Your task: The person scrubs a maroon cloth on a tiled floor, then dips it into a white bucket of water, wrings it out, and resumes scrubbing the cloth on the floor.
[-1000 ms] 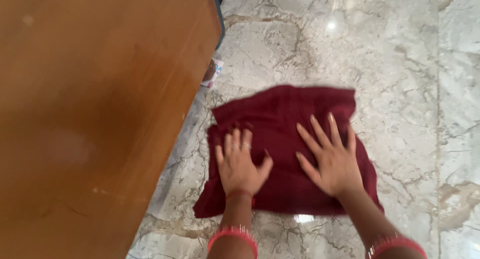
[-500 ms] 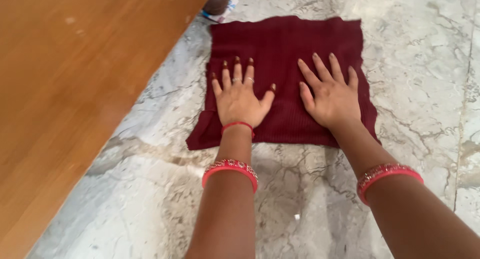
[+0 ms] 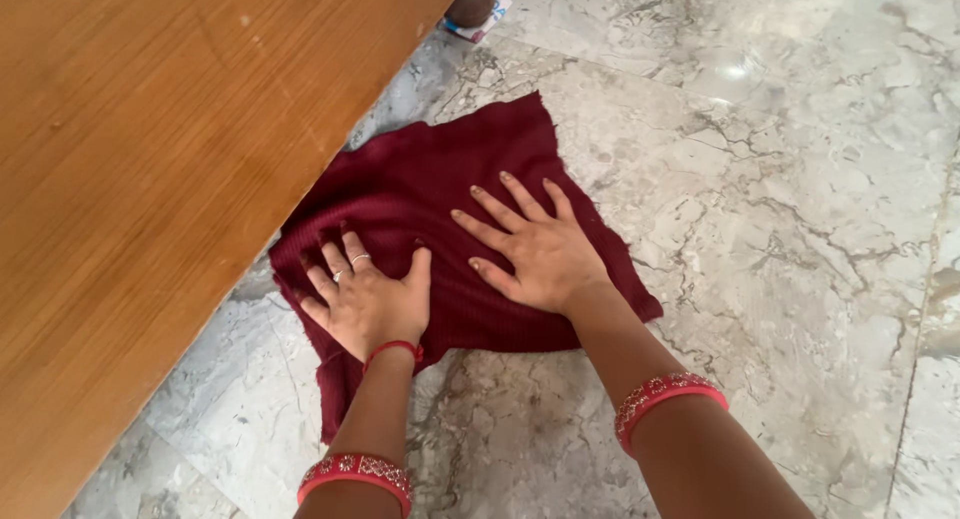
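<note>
Under your spread fingers (image 3: 497,207) lies a dark red cloth (image 3: 420,184), flat on the marble floor (image 3: 780,229). Your right hand (image 3: 530,254) presses palm-down near the cloth's middle, all five fingers splayed and gripping nothing, their tips pointing up and to the left across the fabric. Your left hand (image 3: 368,301) is flat on the cloth too, just beside the right one and closer to you, fingers fanned wide, with rings on two of them; its fingertips reach toward the cloth's left edge, close to the wooden panel (image 3: 150,179). The cloth spreads out beyond both palms: its far corner points away from you, its right corner pokes out past your right wrist, and a narrow strip of it trails down beside your left forearm. Its left part runs up against or under the edge of the wooden panel; you cannot tell which. A thin red thread (image 3: 396,348) circles your left wrist, and a red bangle sits on each forearm (image 3: 355,472) (image 3: 664,397). Well beyond the cloth, at the top of the view by the panel's edge, a small packet (image 3: 483,19) lies on the floor.
</note>
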